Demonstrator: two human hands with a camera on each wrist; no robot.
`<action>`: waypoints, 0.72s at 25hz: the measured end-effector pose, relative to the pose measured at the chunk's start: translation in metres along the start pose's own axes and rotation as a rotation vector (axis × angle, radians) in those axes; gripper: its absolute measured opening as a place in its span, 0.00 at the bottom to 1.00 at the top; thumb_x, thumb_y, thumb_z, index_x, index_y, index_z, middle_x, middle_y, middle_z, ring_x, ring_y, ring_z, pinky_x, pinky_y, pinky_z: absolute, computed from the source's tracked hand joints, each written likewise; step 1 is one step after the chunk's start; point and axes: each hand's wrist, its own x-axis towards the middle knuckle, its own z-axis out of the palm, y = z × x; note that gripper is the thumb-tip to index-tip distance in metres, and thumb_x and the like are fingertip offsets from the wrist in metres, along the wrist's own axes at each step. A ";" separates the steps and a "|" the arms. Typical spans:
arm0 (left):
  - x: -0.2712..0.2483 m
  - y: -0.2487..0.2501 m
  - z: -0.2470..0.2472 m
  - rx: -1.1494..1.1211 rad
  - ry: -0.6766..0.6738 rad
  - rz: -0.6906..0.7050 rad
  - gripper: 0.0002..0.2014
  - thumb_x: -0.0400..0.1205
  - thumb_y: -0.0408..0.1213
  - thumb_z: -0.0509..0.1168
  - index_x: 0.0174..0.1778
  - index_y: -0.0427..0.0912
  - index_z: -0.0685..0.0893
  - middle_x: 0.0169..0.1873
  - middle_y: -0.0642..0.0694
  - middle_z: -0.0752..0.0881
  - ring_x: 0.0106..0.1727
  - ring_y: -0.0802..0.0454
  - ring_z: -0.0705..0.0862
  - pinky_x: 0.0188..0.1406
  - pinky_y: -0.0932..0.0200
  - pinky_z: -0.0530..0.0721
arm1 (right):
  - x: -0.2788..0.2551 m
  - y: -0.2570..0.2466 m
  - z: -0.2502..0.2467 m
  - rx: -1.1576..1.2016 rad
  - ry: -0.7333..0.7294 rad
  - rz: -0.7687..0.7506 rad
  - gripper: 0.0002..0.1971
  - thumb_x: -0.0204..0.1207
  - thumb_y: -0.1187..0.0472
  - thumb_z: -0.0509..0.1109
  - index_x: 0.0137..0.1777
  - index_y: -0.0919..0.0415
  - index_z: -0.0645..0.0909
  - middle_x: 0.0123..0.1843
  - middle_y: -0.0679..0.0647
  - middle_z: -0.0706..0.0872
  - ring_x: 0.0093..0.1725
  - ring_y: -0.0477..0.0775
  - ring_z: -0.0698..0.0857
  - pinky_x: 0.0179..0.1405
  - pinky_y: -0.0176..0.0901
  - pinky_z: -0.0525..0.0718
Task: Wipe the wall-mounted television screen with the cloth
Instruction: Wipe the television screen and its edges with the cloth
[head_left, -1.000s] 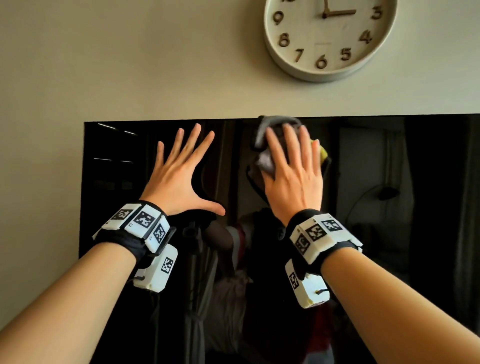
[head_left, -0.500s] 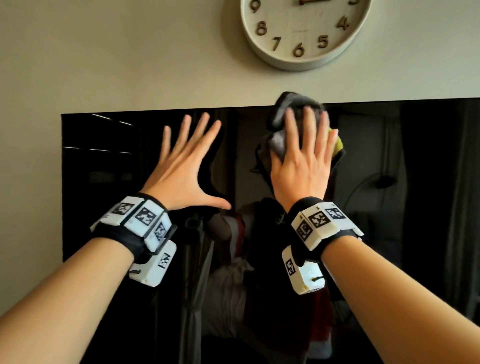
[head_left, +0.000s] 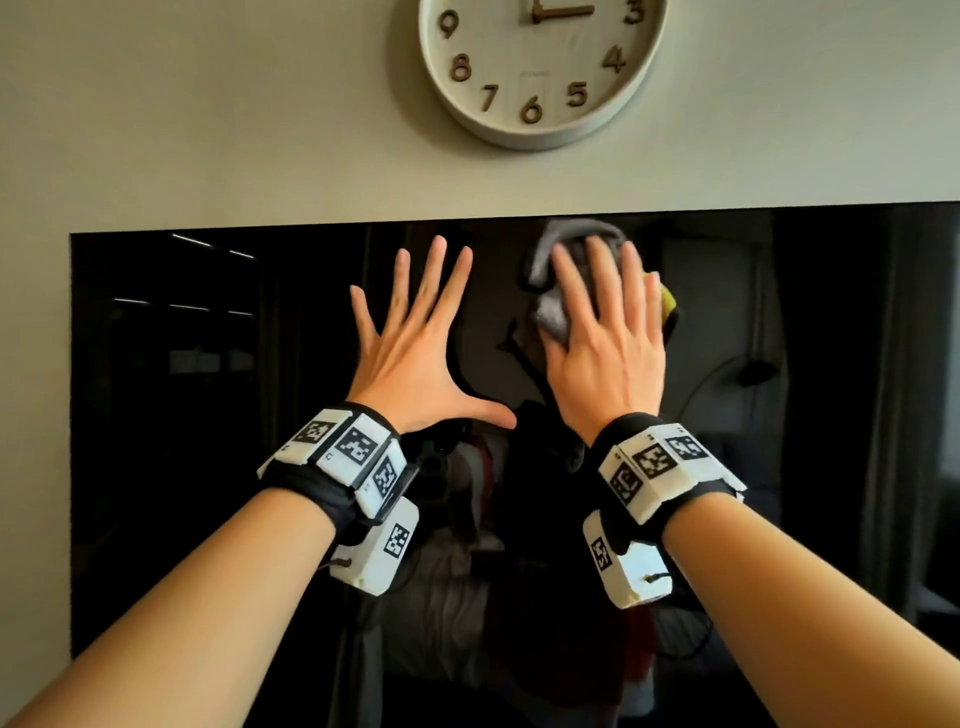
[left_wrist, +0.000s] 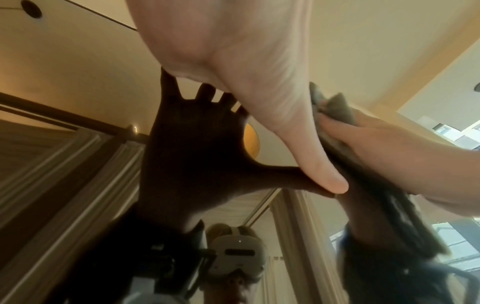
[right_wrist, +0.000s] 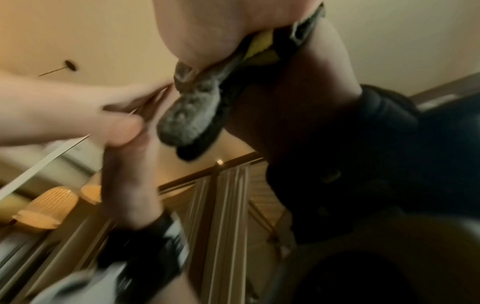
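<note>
The black television screen (head_left: 208, 415) hangs on the wall and mirrors the room. My left hand (head_left: 415, 338) lies flat on the glass with its fingers spread wide and holds nothing. Just to its right, my right hand (head_left: 608, 338) presses a bunched grey cloth (head_left: 550, 312) with a yellow edge against the screen. Its fingers are straight, just below the top edge. The left wrist view shows my left hand (left_wrist: 246, 61) on the glass, with the cloth (left_wrist: 335, 107) beyond the thumb. In the right wrist view the cloth (right_wrist: 192, 115) bulges out under my right hand (right_wrist: 207, 26).
A round pale clock (head_left: 540, 67) hangs on the beige wall (head_left: 208, 130) just above the television's top edge. The screen runs on to the right and downward past both arms. Its left edge lies well left of my left hand.
My right hand slid the cloth up over the screen's top edge and back down just below it. My left hand stayed flat on the glass and now sits closer to the right hand.
</note>
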 end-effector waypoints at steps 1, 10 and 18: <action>0.000 0.000 0.000 0.009 0.001 0.003 0.79 0.47 0.81 0.70 0.83 0.58 0.27 0.83 0.55 0.25 0.83 0.46 0.24 0.77 0.21 0.35 | 0.006 0.015 -0.005 -0.021 0.041 0.112 0.28 0.81 0.48 0.58 0.81 0.53 0.65 0.81 0.59 0.66 0.82 0.66 0.59 0.82 0.63 0.54; -0.001 0.003 0.000 0.023 0.000 -0.012 0.78 0.46 0.83 0.67 0.83 0.59 0.27 0.83 0.54 0.26 0.84 0.46 0.25 0.78 0.22 0.35 | 0.011 0.044 -0.020 -0.040 0.055 0.250 0.28 0.81 0.48 0.58 0.81 0.52 0.63 0.82 0.59 0.63 0.82 0.66 0.57 0.82 0.65 0.51; -0.003 0.006 -0.002 0.054 0.014 0.009 0.77 0.49 0.83 0.66 0.84 0.55 0.29 0.85 0.50 0.28 0.85 0.41 0.29 0.78 0.21 0.38 | -0.012 0.054 -0.028 -0.076 0.046 0.225 0.27 0.83 0.47 0.57 0.82 0.51 0.63 0.82 0.58 0.63 0.83 0.64 0.57 0.82 0.62 0.52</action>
